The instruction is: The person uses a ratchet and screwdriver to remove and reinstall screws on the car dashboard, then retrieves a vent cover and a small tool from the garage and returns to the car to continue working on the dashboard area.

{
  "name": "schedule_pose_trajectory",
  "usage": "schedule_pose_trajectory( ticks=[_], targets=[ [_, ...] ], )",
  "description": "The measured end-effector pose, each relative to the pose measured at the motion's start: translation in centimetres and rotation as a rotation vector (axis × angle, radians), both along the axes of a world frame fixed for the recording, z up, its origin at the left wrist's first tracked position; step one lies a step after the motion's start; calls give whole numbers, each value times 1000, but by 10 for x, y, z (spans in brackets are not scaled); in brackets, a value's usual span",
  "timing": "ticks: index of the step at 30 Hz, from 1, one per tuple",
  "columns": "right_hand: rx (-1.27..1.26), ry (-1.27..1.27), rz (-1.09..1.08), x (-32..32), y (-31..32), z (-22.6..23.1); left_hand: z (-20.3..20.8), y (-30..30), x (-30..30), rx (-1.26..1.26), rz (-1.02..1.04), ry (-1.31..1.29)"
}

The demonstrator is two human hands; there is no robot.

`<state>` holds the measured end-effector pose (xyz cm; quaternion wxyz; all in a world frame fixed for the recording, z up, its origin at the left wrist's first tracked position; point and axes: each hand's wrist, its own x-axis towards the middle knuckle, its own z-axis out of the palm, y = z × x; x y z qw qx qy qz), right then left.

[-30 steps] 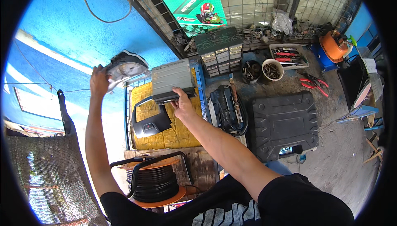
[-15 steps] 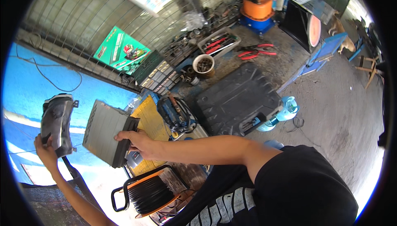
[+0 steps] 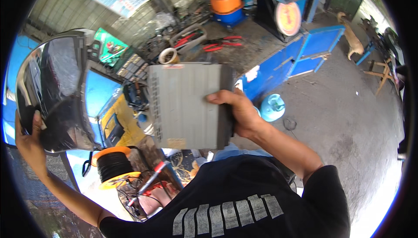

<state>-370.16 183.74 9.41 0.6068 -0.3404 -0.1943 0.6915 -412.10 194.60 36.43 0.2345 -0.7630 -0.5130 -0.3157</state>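
My left hand (image 3: pixel 31 144) grips the lower edge of a glossy black vehicle instrument cluster (image 3: pixel 61 85), thumb on its front. It is held upright at the left, with a dark, reflective curved lens and a mounting tab at its side. My right hand (image 3: pixel 244 111) is closed on the black front end of a boxy grey metal car stereo (image 3: pixel 187 107), thumb on its ribbed flat face. Slots run down the stereo's left edge, and its black front panel is seen edge-on. The two units are held apart in the air. My right fingers are mostly hidden behind the stereo.
Beyond the stereo, a workbench carries red-handled pliers (image 3: pixel 222 42), a tool tray (image 3: pixel 187 37), a cup (image 3: pixel 168 56) and an orange-and-blue container (image 3: pixel 226 7). Below the cluster stands a cable reel (image 3: pixel 114 167). A light-blue gas cylinder (image 3: pixel 273 107) and a dog (image 3: pixel 350 39) are on the right.
Both units have come up closer to me and look larger. The stereo has moved right and turned its flat face toward me, covering the black case. My view has shifted.
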Motion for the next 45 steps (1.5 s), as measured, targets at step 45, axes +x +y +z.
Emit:
schedule_pose_trajectory(
  ticks=[45],
  targets=[
    [-570,341,-2653,494,-957,-189,-601,-575,1276,-588,-1463,1170]
  ],
)
